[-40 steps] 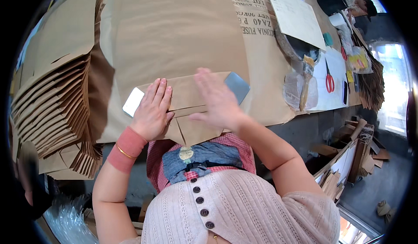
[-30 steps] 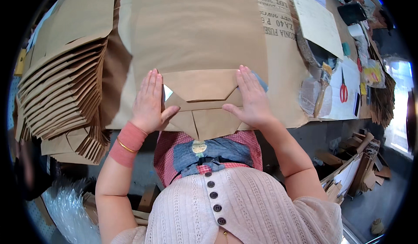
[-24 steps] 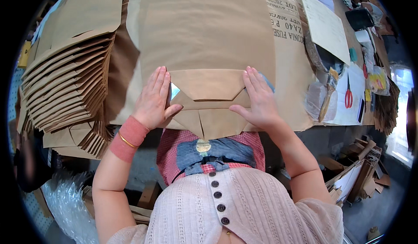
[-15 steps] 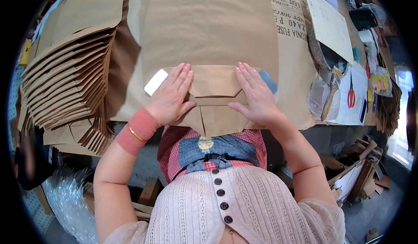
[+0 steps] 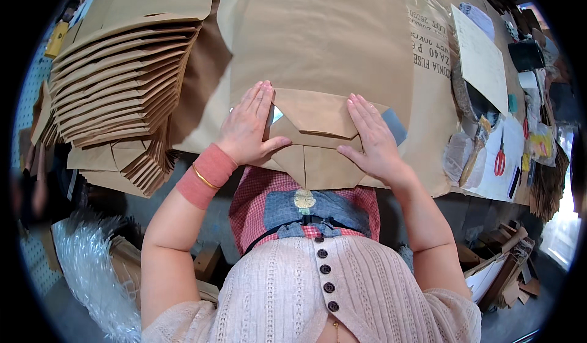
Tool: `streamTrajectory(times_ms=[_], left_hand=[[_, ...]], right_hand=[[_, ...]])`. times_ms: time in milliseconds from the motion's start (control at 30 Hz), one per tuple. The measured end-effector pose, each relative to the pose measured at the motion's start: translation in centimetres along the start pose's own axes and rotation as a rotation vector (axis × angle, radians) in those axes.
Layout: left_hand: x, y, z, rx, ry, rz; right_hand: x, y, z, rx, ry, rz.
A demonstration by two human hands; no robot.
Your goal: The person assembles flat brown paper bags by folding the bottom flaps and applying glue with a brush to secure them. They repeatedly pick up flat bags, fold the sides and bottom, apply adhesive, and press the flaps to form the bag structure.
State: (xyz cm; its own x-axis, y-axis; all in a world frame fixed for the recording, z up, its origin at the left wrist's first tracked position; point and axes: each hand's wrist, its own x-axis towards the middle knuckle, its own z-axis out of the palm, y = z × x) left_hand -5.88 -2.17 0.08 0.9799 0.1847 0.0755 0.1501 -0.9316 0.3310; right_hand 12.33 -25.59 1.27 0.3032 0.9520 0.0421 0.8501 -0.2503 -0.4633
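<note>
A large brown paper bag (image 5: 324, 37) lies flat on the worktable, its near end folded into a base with overlapping flaps (image 5: 324, 114). My left hand (image 5: 247, 126) rests flat on the left side of the folded end, fingers stretched forward, thumb pointing inward. A small light patch (image 5: 277, 115) shows beside its fingers; the rest of that piece is under the hand. On the right side of the fold, my right hand (image 5: 378, 138) also lies flat, fingers extended. Just beyond it a blue-grey flat piece (image 5: 395, 128) sticks out at the corner. Neither hand grips anything.
Fanned brown paper bags (image 5: 122, 80) are stacked at the left. To the right are a white board (image 5: 480, 59), a brush (image 5: 476, 153) and red-handled scissors (image 5: 500, 161). Clear plastic strips (image 5: 92, 276) hang low left; cardboard scraps (image 5: 507, 269) sit low right.
My left hand has slid outward, to the left, over the light piece at its corner, now mostly covered. My right hand stays flat on its side. The whole view has shifted slightly.
</note>
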Motion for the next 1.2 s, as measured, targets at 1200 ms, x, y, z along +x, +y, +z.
streamTrajectory(times_ms=[1200], left_hand=[[-2.5, -6.1, 1.6, -0.716, 0.219, -0.305]], right_hand=[[-5.3, 3.1, -6.5, 0.062, 0.520, 0.262]])
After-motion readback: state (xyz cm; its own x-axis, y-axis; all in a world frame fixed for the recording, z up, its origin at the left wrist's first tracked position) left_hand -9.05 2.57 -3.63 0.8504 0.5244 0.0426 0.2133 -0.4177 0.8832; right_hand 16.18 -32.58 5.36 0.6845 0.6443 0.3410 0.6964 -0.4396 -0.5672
